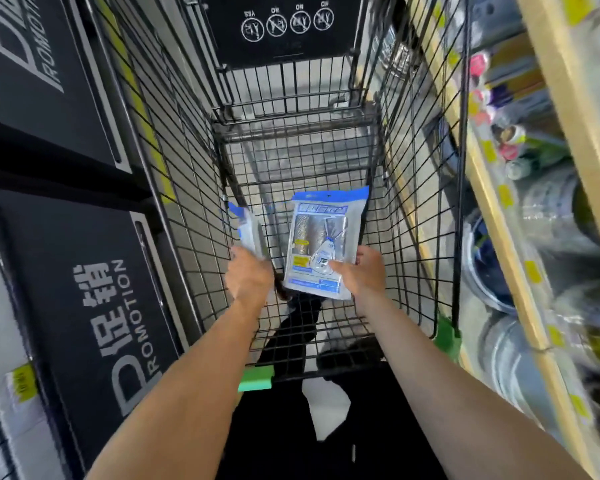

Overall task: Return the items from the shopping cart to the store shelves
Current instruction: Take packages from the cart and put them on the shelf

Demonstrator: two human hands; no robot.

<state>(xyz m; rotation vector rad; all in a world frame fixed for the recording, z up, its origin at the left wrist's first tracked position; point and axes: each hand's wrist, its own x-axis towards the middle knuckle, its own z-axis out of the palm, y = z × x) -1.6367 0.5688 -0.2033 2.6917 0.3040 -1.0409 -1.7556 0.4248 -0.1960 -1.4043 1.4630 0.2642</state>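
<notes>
Head view showed both my arms reaching down into the shopping cart [413, 209], which stood in an aisle between black promotion panels [94, 306] on my left and the store shelves [520, 258] on my right. My right hand [364, 271] held a flat blue-and-white packet [317, 244] by its lower right corner, thumb across the face, fingers closed behind it. The packet stood nearly upright and faced me, presumably so the label could be read before shelving. My left hand [248, 277] was closed on a second packet [248, 230] of similar colouring, held edge-on near the cart's left wall; its face was not legible. Both packets were above the cart floor, each inside its own grip, the two near but not touching. No other goods were visible in the basket. Judgement: lifting out was in hand; placement on the shelves was not yet begun. Shelf stock at right was blurred.
</notes>
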